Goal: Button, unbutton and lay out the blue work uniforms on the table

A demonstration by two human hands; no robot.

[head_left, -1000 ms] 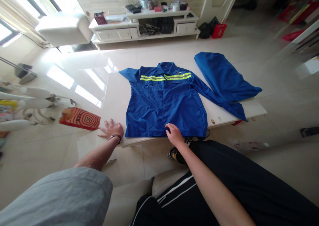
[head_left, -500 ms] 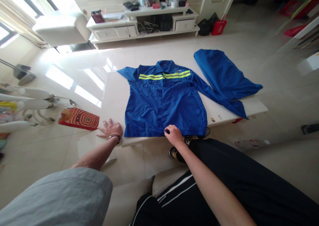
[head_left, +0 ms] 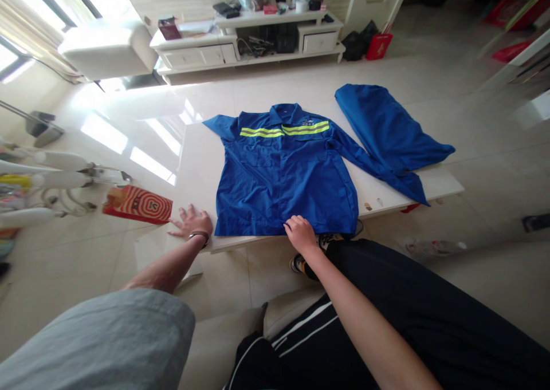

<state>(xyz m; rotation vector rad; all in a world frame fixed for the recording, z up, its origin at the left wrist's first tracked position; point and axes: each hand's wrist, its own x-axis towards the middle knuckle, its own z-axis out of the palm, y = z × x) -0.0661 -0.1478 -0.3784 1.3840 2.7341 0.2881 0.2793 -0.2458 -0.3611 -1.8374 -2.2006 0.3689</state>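
A blue work jacket point(head_left: 253, 178) lies front side up on the white table point(head_left: 195, 166), its collar at the far side and a yellow-and-grey stripe across the chest. One sleeve stretches out to the right; the left one is folded so that only a short part shows. My right hand point(head_left: 301, 232) pinches the jacket's bottom hem near the middle of the front edge. Flat on the tabletop, fingers spread, my left hand point(head_left: 191, 223) rests just left of the jacket's lower corner, apart from the cloth.
Another blue garment point(head_left: 387, 126) lies bunched at the table's right end, touching the sleeve. A red-and-white paper bag point(head_left: 146, 204) is left of the table. Beyond stands a low white cabinet point(head_left: 197, 56). A plastic bottle point(head_left: 433, 248) lies on the floor at right.
The fingers of my right hand have closed a little more at the hem. My left hand and the jacket look the same; the view has shifted very slightly.
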